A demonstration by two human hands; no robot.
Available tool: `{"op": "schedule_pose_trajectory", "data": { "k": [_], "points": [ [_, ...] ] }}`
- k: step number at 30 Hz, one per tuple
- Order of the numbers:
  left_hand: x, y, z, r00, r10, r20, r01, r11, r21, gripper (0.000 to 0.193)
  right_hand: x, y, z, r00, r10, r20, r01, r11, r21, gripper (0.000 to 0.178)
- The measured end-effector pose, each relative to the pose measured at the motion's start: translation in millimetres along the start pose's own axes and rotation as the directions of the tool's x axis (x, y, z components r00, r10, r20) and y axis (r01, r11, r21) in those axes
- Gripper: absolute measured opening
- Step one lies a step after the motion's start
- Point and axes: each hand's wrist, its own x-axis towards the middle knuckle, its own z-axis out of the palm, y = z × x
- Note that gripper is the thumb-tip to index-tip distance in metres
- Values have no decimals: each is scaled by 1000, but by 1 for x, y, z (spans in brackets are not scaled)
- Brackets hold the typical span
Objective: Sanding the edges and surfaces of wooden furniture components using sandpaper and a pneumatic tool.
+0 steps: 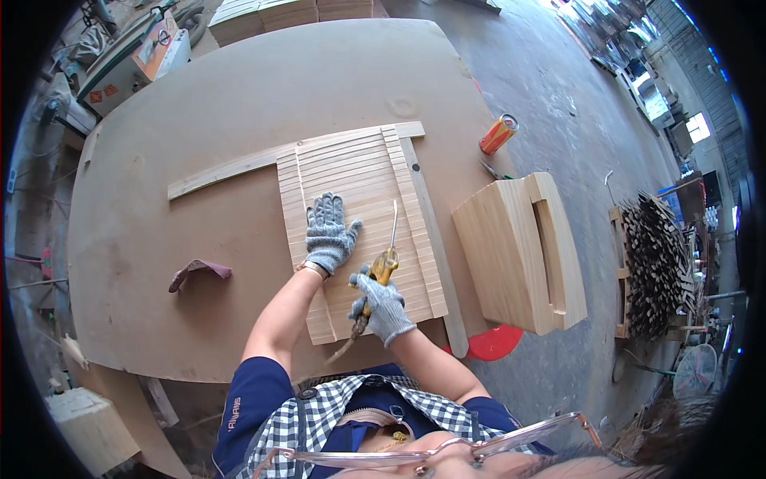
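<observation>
A panel of pale wooden slats (351,172) lies in front of me, set against an L of two straight wooden strips (227,174). Flat on the slats rests my left hand (329,239), in a grey knit glove, fingers stretched out. My right hand (384,310), gloved the same way, is wrapped round a yellow air blow gun (383,267). Its thin metal nozzle points away from me over the panel's right part, and a hose hangs from its lower end. The fingers partly hide the handle.
The brown tabletop (152,239) carries a crumpled purplish cloth (199,273) at left. To the right stand a stack of slotted wooden pieces (519,251), a red-orange can (499,134) and dark-handled pliers (495,171). A red round thing (495,343) shows below the table's right edge.
</observation>
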Motion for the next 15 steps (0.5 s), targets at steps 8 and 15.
{"op": "schedule_pose_trajectory", "data": {
  "k": [8,15],
  "points": [
    [81,-47,10,991,2,-131,-3,1000,-7,74,26,-1,22,996,42,83,-40,999,-26,34],
    [58,-37,25,999,-16,-40,14,999,-38,71,33,-5,51,998,65,21,-66,996,66,41]
  ]
}}
